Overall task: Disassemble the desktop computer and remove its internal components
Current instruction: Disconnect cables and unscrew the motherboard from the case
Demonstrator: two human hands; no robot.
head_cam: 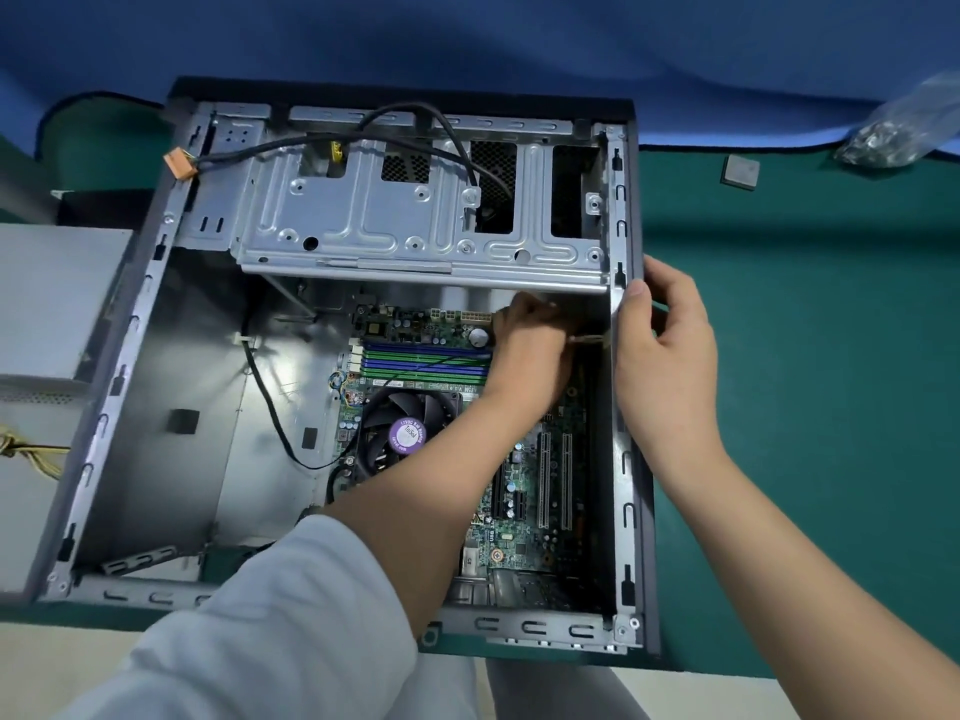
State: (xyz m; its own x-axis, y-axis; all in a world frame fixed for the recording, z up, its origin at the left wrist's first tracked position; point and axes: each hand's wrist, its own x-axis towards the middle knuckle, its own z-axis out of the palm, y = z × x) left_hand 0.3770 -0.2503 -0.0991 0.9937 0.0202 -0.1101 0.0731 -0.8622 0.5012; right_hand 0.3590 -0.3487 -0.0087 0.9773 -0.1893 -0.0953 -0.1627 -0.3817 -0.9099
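The open desktop case [130, 324] lies flat on a green mat. Inside it sit the motherboard [524, 511], a black CPU fan [410, 433] with a purple label, and green and blue memory slots [426, 363]. My left hand [530, 350] reaches in at the board's upper right corner, just under the metal drive cage [415, 215]. Its fingers are curled and pinch a small pale connector [589, 339] by the case wall; the fingertips are partly hidden. My right hand [665, 350] grips the case's right wall, thumb on the rim and fingers outside.
A grey power supply [47, 304] with yellow wires [31, 452] lies left of the case. A black cable with an orange plug [179, 166] hangs over the case's upper left. On the green mat [831, 356] lie a loose square chip [740, 171] and a plastic bag of small parts [904, 127].
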